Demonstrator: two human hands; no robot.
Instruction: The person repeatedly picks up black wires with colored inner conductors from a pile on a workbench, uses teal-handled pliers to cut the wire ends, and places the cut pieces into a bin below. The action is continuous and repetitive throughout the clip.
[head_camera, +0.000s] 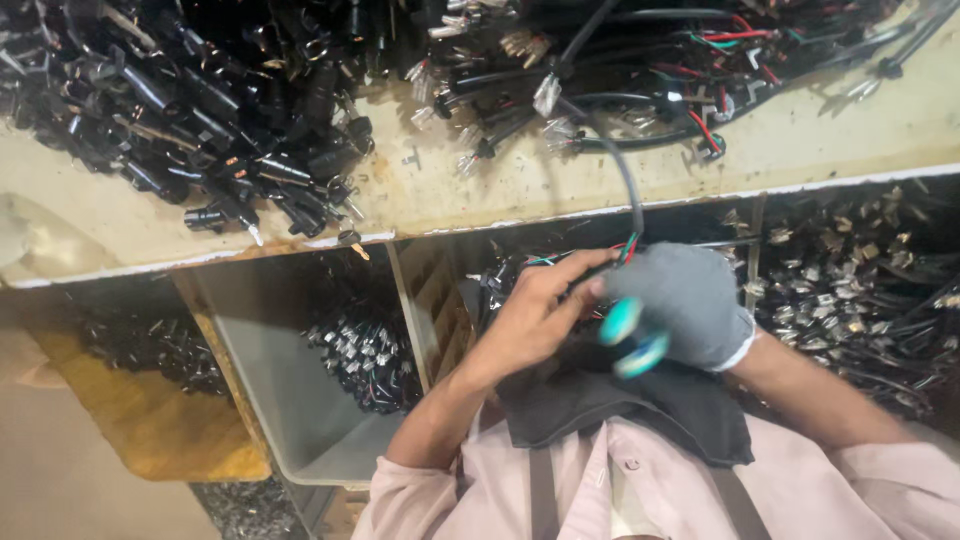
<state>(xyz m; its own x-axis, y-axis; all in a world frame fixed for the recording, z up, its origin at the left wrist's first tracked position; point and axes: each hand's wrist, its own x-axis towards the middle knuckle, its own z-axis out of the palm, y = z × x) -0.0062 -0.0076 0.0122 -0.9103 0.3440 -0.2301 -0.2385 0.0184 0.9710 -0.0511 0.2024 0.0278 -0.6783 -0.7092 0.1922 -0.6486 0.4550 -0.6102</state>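
Pinching the stripped end of a dark cable (628, 190) between bare left hand (535, 315) fingertips, just under the bench edge (560, 212). Gripping teal-handled cutters (628, 338) in the gloved right hand (685, 300), fist closed round the handles, touching the left fingers. Forearms bent in close to the chest. Cramped between bench lip and lap; grey bin (300, 400) to the left, heaps of cut connectors (860, 290) to the right.

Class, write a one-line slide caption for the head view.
Bare left hand and gloved right hand work a cable with a teal-handled tool below a bench.
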